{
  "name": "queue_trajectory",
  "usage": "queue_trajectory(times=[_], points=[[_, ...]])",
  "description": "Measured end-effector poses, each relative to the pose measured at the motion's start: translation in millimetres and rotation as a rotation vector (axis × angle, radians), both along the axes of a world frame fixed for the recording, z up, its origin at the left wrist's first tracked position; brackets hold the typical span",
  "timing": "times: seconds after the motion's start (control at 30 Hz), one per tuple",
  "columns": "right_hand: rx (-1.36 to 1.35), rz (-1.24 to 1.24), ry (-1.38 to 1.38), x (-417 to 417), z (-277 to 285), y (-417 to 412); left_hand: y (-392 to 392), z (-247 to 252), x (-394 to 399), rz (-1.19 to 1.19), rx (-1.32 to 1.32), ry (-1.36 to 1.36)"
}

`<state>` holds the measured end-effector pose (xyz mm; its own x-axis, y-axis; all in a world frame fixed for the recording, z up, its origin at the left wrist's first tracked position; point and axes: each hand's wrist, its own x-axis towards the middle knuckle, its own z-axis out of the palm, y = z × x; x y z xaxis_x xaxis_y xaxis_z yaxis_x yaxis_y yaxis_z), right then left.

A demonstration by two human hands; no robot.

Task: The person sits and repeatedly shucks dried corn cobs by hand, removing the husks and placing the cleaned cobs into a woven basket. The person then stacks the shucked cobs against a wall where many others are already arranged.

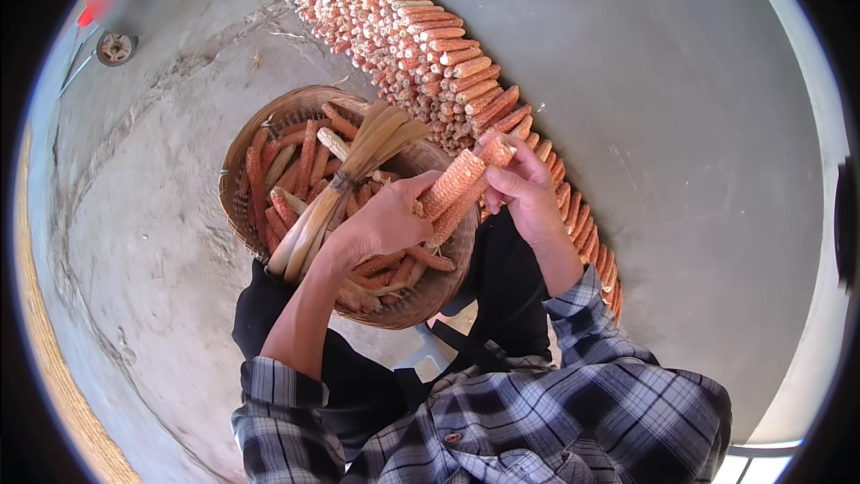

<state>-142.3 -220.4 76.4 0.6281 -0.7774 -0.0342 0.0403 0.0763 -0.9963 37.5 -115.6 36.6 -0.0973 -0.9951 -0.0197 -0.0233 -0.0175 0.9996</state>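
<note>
My left hand (386,218) grips the lower ends of stripped corn cobs. One orange cob (453,183) lies uppermost, and another cob (460,212) runs alongside beneath it. At the upper ends, my right hand (531,191) has its thumb and fingers around a cob tip (498,149). Both hands are over the right side of a round woven basket (235,215). Many reddish cobs (308,158) and a pale one (332,142) fill it. Across the basket slants a tied bundle of dried leaves (322,215), partly behind my left hand.
A long stack of corn cobs (416,33) lines the foot of a grey wall (672,114), running past my right hand. Concrete floor (148,168) extends to the left, with a wheel (116,48) of a cart at upper left. A light plastic stool (430,353) shows below the basket.
</note>
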Motion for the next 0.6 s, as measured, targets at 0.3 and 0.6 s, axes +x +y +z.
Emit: queue_trajectory(times=[0.3, 0.6], points=[[-0.48, -0.311, 0.313, -8.6, -30.2, -121.9, -5.0, 4.2, 32.0, 0.347, 0.116, 0.407], [-1.161, -0.161, 0.729, 2.2, -98.9, -219.5, -12.5, 8.9, 36.4, 0.375, 0.169, 0.413]])
